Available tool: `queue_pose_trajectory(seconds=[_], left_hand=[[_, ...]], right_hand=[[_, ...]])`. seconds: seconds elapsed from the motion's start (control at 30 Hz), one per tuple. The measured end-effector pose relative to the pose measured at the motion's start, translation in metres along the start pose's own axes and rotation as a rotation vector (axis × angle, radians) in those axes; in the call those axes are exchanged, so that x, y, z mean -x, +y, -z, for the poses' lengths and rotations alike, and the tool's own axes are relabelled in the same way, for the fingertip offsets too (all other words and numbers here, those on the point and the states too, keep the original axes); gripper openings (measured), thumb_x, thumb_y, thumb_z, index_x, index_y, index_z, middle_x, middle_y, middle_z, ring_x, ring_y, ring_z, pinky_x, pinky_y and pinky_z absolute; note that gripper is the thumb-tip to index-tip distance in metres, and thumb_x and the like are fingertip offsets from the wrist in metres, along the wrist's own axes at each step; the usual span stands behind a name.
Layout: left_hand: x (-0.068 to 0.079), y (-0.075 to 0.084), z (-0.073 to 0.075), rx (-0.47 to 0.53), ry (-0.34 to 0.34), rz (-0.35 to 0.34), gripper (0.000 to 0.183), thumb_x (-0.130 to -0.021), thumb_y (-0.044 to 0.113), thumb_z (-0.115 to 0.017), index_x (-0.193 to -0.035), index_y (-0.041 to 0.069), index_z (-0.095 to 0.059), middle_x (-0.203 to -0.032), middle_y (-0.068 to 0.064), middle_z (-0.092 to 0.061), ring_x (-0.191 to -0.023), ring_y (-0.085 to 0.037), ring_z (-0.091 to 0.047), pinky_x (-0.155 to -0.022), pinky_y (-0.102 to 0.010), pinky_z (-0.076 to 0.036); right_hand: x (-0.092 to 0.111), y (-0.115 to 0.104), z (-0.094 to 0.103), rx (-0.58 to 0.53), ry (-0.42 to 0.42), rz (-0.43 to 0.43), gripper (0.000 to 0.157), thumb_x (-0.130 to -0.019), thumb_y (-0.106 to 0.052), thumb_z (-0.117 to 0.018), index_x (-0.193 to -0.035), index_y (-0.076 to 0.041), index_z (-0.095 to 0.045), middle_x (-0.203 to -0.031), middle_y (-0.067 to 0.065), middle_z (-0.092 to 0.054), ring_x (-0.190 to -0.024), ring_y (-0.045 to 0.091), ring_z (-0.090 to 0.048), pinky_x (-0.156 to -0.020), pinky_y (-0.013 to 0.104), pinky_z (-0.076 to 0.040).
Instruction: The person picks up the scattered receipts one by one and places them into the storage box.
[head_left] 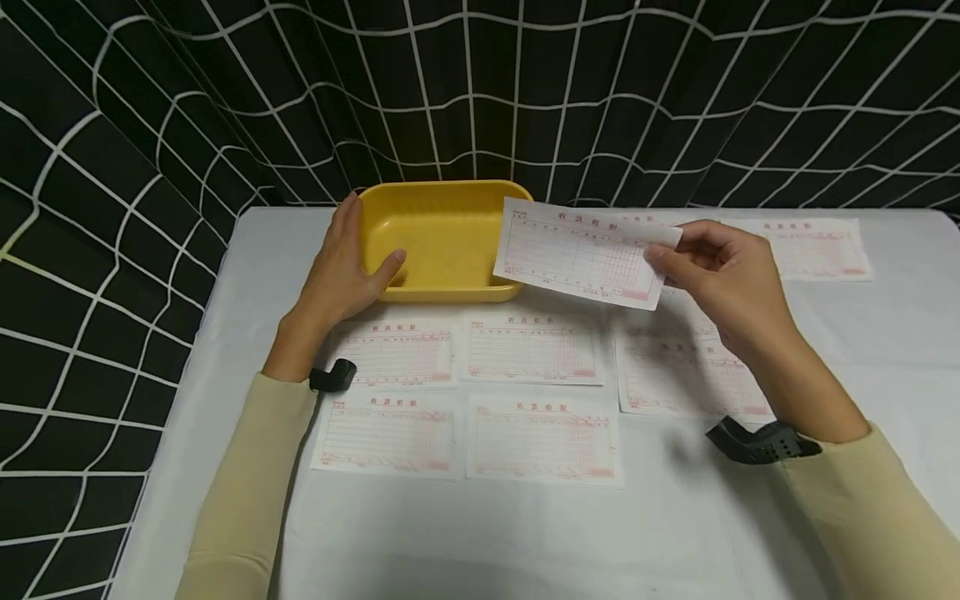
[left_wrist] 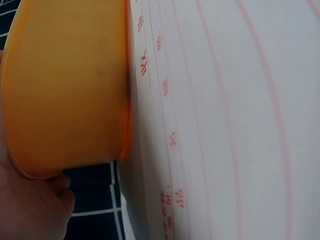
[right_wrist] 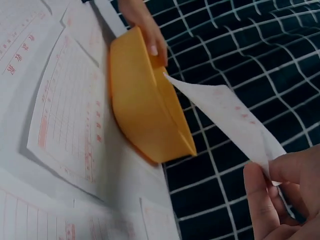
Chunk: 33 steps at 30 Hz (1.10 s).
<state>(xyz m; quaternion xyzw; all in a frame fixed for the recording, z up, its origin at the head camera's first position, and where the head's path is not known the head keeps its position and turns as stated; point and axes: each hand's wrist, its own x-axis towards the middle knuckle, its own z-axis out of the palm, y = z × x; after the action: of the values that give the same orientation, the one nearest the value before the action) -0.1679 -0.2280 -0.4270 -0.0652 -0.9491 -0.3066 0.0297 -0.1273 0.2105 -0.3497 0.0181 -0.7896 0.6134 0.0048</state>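
Note:
A yellow plastic basin (head_left: pixel 450 294) stands at the back of the table. My left hand (head_left: pixel 341 267) grips its left end, with the thumb over the rim on the inner side and the fingers along the outer wall. My right hand (head_left: pixel 738 287) pinches a printed receipt slip (head_left: pixel 573 250) by its right end between thumb and fingers. The slip is raised, and its left end overlaps the basin's right rim in the head view. In the right wrist view the lifted slip (right_wrist: pixel 232 115) bends slightly between the hand and the basin (right_wrist: pixel 135 95).
Several more receipt slips (head_left: pixel 543 442) lie flat on the white-covered table (head_left: pixel 480 542), in front of the basin and to the right. Another slip (head_left: pixel 817 250) lies at the back right. A dark cloth with white grid lines (head_left: pixel 480 100) hangs behind the table.

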Motion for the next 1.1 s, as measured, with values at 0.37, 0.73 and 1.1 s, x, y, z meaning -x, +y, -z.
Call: queue_pose_trajectory(seconds=[0.37,0.73,1.1], left_hand=[[0.000,0.005,0.003,-0.074,0.008,0.021,0.098,-0.096,0.056,-0.062,-0.168,0.006,-0.020,-0.173,-0.015,-0.018,-0.153,-0.036,-0.033,-0.123,-0.057,-0.038],[-0.001,0.005,0.003,-0.037,-0.019,0.012,0.097,-0.100,0.052,-0.058,-0.169,0.002,-0.012,-0.177,-0.015,-0.011,-0.160,-0.036,-0.028,-0.131,-0.054,-0.028],[-0.002,0.004,0.002,-0.035,-0.012,-0.006,0.099,-0.097,0.053,-0.060,-0.169,0.004,-0.014,-0.176,-0.016,-0.015,-0.149,-0.039,-0.040,-0.126,-0.057,-0.037]], right_hand=[[-0.025,-0.010,-0.049,0.120,-0.070,-0.060,0.020,-0.097,-0.009,-0.075,-0.113,0.001,-0.069,-0.090,-0.014,-0.067,-0.083,-0.003,-0.068,-0.076,0.015,-0.061],[-0.058,-0.013,-0.086,0.160,-0.151,-0.047,0.016,-0.096,-0.008,-0.075,-0.106,0.004,-0.070,-0.082,-0.009,-0.066,-0.074,0.002,-0.064,-0.071,0.018,-0.061],[-0.072,-0.019,-0.125,0.317,-0.169,0.057,0.019,-0.093,-0.008,-0.078,-0.108,0.003,-0.075,-0.096,0.013,-0.072,-0.078,0.012,-0.060,-0.065,0.013,-0.049]])
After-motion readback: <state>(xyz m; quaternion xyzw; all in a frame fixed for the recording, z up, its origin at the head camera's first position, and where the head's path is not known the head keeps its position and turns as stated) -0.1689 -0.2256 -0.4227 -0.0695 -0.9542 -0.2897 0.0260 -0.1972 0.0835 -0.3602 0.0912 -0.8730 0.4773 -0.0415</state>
